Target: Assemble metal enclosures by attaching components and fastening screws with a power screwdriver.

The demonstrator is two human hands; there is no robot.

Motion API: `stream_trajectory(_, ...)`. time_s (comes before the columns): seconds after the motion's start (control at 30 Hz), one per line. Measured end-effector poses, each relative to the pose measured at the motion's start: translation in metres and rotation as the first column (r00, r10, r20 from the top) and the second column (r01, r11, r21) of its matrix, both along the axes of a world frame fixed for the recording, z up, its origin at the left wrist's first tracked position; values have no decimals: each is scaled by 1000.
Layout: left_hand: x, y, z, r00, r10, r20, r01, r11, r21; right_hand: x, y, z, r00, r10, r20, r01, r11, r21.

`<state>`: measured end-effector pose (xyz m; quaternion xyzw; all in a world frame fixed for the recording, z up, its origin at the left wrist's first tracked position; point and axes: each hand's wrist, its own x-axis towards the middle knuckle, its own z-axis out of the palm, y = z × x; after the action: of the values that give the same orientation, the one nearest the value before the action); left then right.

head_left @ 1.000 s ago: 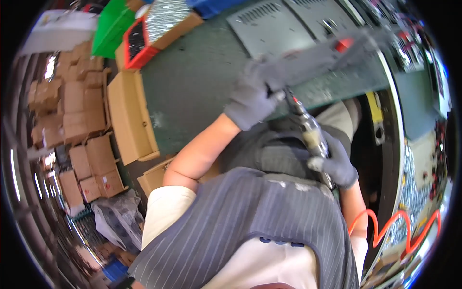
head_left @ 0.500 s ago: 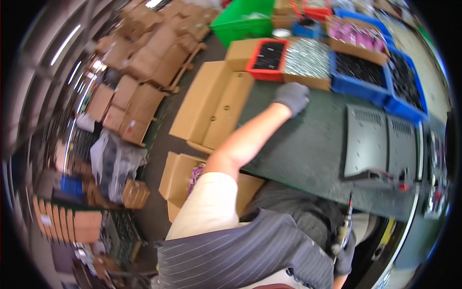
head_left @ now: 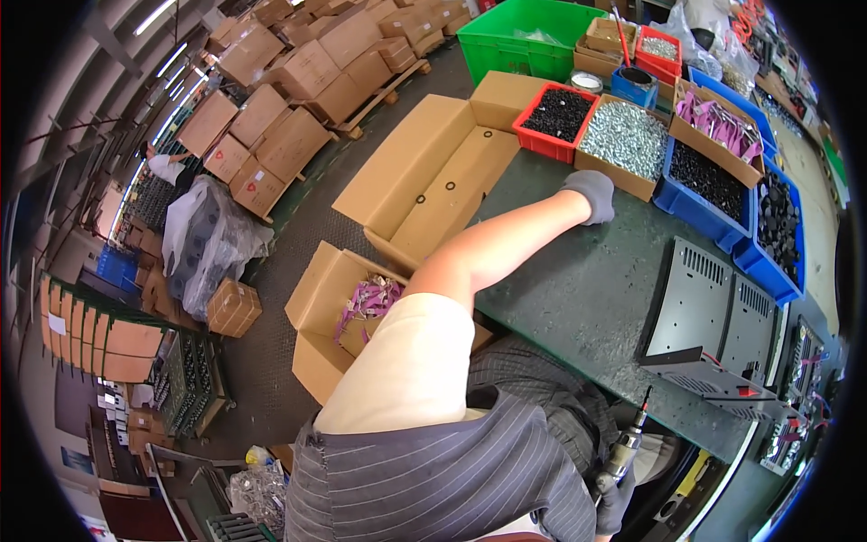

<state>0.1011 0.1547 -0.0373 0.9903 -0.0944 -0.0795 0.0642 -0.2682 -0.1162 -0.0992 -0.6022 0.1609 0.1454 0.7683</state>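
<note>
My left hand (head_left: 591, 196), in a grey glove, is low over the dark green tabletop (head_left: 564, 271), beside the near edge of a cardboard box of small silver screws (head_left: 626, 135). It looks curled, back upward; its fingertips and anything in them are hidden. Down by my right side, my right hand (head_left: 616, 506), also gloved, grips a power screwdriver (head_left: 621, 452), its bit pointing up and away. To the right on the table lies a grey slotted metal panel (head_left: 691, 289), with a bent metal bracket (head_left: 718, 384) at its near edge.
A red bin of small black parts (head_left: 553, 119), a blue bin of black parts (head_left: 706, 191) and a box of purple-tagged pieces (head_left: 718, 126) line the table's far edge. Open cartons (head_left: 397, 181) stand left of it. Stacked boxes (head_left: 339, 54) and a green tub (head_left: 524, 41) are beyond.
The whole view has shifted, so the table and bins sit lower and further right. My left hand stays near the screw box, and the screwdriver remains in my right hand.
</note>
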Motion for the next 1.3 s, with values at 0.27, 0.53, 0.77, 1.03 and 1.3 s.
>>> stream_trajectory(0.27, -132, -11, -17, 556, -587, -588, -596, 212, -775, 22, 3, 27, 999, 46, 18, -47, 998, 34)
stream_trajectory(0.53, -192, -52, -49, 393, -701, -594, -884, -111, -454, 28, 4, 53, 949, 306, 76, -294, 946, -134)
stream_trajectory(0.77, -204, -63, -48, 378, -697, -610, -910, -158, -384, 12, 2, 50, 954, 300, 25, -297, 950, -94)
stream_trajectory(1.03, -199, -69, -36, 587, -583, -561, -696, -11, -718, 12, -2, 53, 956, 292, -20, -288, 952, 100)
stream_trajectory(1.3, -182, -60, 5, 670, -593, -447, -229, 408, -884, 7, -8, 71, 965, 247, 91, -254, 965, 68)
